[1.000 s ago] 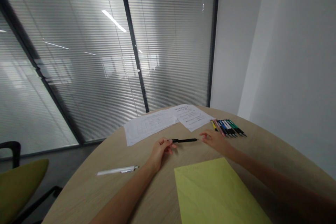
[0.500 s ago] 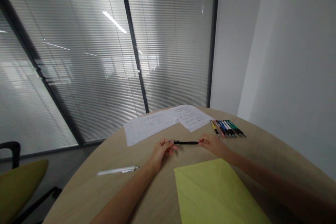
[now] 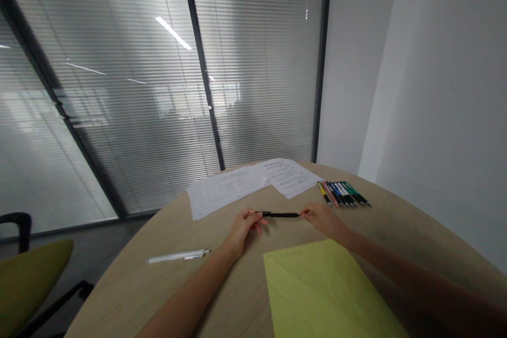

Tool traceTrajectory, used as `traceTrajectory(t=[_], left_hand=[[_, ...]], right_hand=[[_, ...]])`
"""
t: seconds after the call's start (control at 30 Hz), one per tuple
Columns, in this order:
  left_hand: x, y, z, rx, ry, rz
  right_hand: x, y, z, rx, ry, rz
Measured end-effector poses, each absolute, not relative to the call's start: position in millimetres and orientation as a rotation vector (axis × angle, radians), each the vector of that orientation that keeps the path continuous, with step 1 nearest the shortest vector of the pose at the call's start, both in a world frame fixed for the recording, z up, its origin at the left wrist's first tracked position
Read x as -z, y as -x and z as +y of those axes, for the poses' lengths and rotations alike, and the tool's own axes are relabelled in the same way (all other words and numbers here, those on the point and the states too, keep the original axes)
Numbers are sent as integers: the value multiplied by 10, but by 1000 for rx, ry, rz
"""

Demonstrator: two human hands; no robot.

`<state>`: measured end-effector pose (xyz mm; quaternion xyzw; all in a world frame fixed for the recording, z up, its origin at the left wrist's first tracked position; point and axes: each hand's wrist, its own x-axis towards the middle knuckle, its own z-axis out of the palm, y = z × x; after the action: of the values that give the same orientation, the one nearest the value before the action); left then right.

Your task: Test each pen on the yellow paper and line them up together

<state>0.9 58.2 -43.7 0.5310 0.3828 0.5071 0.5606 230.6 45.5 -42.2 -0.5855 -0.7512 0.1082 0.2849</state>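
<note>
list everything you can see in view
black pen: 1, black, held between both hands
white pen: 1, white, on the table left of the hands
row of pens: several, mixed colours, side by side at the table's far right
printed paper sheets: 2, white, overlapping at the table's far side
yellow paper sheet: 1, yellow, on the table's near side
round wooden table: 1, pale wood, under these things
chair: 1, olive seat with black arm, lower left
glass partition with blinds: 1, grey, behind the table
wall: 1, white, at right
left hand: 1, holding the pen's left end
right hand: 1, holding the pen's right end
</note>
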Motion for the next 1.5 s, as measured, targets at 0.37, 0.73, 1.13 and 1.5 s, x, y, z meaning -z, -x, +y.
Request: traceTrajectory(t=[0.37,0.73,1.13,1.5], left_hand=[[419,21,611,-1236,-1120,844],[430,46,633,-1230,-1077,824],[437,59,644,-1219,-1025,811],[450,103,682,-1208,-927,752]], right_hand=[[363,-2477,435,-69,1485,-1998],[332,-2584,417,-38,1348,-2032],[298,-2473,394,-494,1428,-1729],[174,-2541,330,-1009,1274,-1445]])
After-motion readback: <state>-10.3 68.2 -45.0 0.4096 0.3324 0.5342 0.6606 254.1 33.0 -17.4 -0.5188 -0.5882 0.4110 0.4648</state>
